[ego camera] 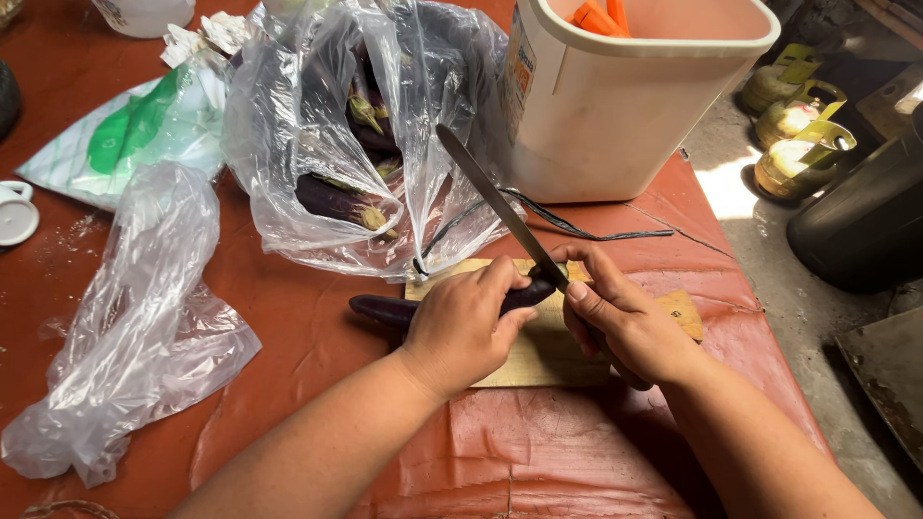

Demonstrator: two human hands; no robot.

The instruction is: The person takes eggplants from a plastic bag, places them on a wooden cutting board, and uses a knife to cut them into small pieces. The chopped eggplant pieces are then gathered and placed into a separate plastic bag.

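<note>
On the board [538,351], left to right: our left hand [461,327] closes over the eggplant [385,309], pinning it down; our right hand [625,322] grips the knife [495,197], blade at the eggplant's end. Risk, in our judgement: the round eggplant rolls, and the blade slips toward the left fingers.

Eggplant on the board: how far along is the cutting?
Done: no cut pieces show on the wooden board. In hand: left hand pins the eggplant while right hand sets the knife at its end. Left: more eggplants wait in the clear bag.
</note>
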